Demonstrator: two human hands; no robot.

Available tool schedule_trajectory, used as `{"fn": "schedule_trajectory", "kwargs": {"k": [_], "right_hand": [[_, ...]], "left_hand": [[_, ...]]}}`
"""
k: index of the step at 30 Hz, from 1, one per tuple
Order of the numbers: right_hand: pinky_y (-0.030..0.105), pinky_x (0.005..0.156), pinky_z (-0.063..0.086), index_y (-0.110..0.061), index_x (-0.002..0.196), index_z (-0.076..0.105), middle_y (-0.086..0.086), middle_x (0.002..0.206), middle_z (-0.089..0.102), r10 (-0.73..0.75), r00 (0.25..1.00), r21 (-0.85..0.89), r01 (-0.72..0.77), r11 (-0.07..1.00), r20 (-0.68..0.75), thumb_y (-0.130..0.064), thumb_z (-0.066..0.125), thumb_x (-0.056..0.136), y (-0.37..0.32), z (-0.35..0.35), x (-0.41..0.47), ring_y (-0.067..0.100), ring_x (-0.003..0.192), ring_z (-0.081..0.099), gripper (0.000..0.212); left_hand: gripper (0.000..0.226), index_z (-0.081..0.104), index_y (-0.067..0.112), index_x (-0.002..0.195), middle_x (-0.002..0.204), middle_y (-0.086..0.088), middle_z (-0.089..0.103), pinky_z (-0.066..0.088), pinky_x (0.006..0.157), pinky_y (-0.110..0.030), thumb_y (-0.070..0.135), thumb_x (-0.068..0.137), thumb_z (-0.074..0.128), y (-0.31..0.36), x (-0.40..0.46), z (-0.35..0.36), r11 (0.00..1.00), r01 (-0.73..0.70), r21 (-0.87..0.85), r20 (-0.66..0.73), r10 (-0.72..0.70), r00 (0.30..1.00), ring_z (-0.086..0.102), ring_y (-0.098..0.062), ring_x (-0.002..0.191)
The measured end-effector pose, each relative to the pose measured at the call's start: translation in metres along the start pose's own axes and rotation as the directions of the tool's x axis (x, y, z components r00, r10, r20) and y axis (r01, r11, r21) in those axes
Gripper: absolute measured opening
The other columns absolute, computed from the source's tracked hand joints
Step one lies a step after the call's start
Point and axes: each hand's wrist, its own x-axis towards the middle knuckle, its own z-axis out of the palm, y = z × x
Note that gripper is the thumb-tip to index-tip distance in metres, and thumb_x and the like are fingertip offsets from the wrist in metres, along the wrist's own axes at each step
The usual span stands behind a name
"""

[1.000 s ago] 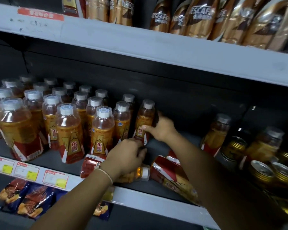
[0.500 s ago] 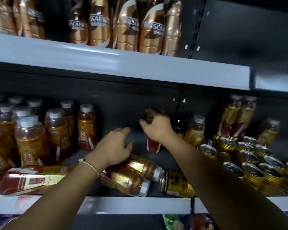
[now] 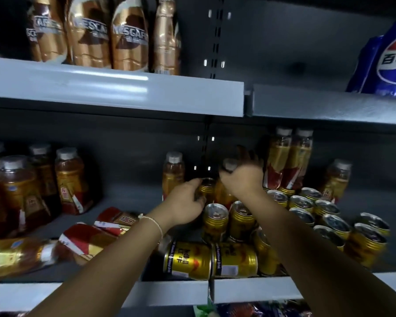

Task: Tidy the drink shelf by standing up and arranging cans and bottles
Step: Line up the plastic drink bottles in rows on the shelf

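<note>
My right hand [image 3: 244,178] grips an amber drink bottle [image 3: 223,194] near its grey cap, deep on the middle shelf [image 3: 133,200]. To its left, my left hand [image 3: 184,202] curls round an upright gold can [image 3: 207,187]. Another amber bottle [image 3: 173,172] stands just behind the left hand. Two gold cans [image 3: 188,259] [image 3: 236,259] lie on their sides at the shelf's front edge. Several red-and-gold bottles lie toppled at the front left, such as one long bottle [image 3: 16,255] and a second bottle [image 3: 85,241].
Upright gold cans [image 3: 325,216] crowd the right half of the shelf, with two tall bottles [image 3: 288,161] behind them. Standing amber bottles [image 3: 69,179] fill the far left. The upper shelf [image 3: 114,88] holds coffee bottles [image 3: 128,35], and a blue cola pack [image 3: 389,62] sits at upper right.
The view has swung right. My left hand left the toppled bottles and now holds a gold can. My right hand carried its bottle further right and back.
</note>
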Motion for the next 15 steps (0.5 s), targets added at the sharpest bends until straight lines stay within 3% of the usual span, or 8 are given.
{"fn": "schedule_trajectory", "kwargs": {"k": [3, 6, 9, 13, 15], "right_hand": [[0.046, 0.101, 0.051, -0.018, 0.142, 0.046, 0.012, 0.139, 0.054, 0.174, 0.966, 0.116, -0.198, 0.973, 0.189, -0.052, 0.078, 0.079, 0.018, 0.005, 0.004, 0.034, 0.128, 0.051, 0.078], [0.039, 0.092, 0.056, -0.015, 0.117, 0.067, 0.01, 0.117, 0.065, 0.206, 0.926, 0.155, -0.265, 0.952, 0.317, -0.053, 0.079, 0.079, 0.027, 0.011, 0.004, 0.027, 0.111, 0.061, 0.056], [0.033, 0.083, 0.057, -0.018, 0.102, 0.071, 0.002, 0.098, 0.069, 0.174, 0.925, 0.238, -0.264, 0.935, 0.338, -0.042, 0.083, 0.079, 0.033, 0.017, 0.001, 0.019, 0.096, 0.066, 0.035], [0.029, 0.081, 0.054, -0.02, 0.097, 0.072, -0.002, 0.096, 0.069, 0.147, 0.932, 0.254, -0.238, 0.938, 0.331, -0.038, 0.083, 0.081, 0.035, 0.018, 0.0, 0.018, 0.096, 0.066, 0.027], [0.029, 0.081, 0.053, -0.025, 0.084, 0.068, -0.004, 0.089, 0.066, 0.138, 0.946, 0.269, -0.221, 0.938, 0.295, -0.036, 0.083, 0.08, 0.036, 0.017, 0.0, 0.018, 0.096, 0.065, 0.02]], "left_hand": [[0.062, 0.029, 0.019, 0.151, 0.143, -0.001, 0.049, 0.042, 0.1, -0.026, 0.021, 0.095, 0.055, 0.005, 0.011, 0.014, 0.996, 0.07, -0.048, 0.039, -0.068, 0.997, 0.049, -0.017, 0.126], [0.055, 0.038, 0.024, 0.145, 0.118, 0.014, 0.055, 0.04, 0.076, -0.012, 0.02, 0.094, 0.056, 0.007, 0.017, 0.024, 0.989, 0.11, -0.096, 0.052, -0.106, 0.993, 0.051, 0.001, 0.097], [0.058, 0.037, 0.02, 0.147, 0.12, 0.009, 0.055, 0.035, 0.068, -0.006, 0.018, 0.093, 0.057, 0.007, 0.02, 0.029, 0.988, 0.129, -0.089, 0.039, -0.126, 0.991, 0.048, -0.001, 0.097], [0.055, 0.039, 0.019, 0.145, 0.129, 0.0, 0.057, 0.038, 0.057, -0.001, 0.019, 0.094, 0.058, 0.005, 0.022, 0.032, 0.988, 0.133, -0.082, 0.026, -0.131, 0.991, 0.048, 0.007, 0.081], [0.055, 0.039, 0.018, 0.145, 0.134, -0.003, 0.056, 0.038, 0.058, 0.002, 0.021, 0.094, 0.058, 0.005, 0.024, 0.033, 0.987, 0.134, -0.084, 0.016, -0.133, 0.991, 0.048, 0.009, 0.083]]}}
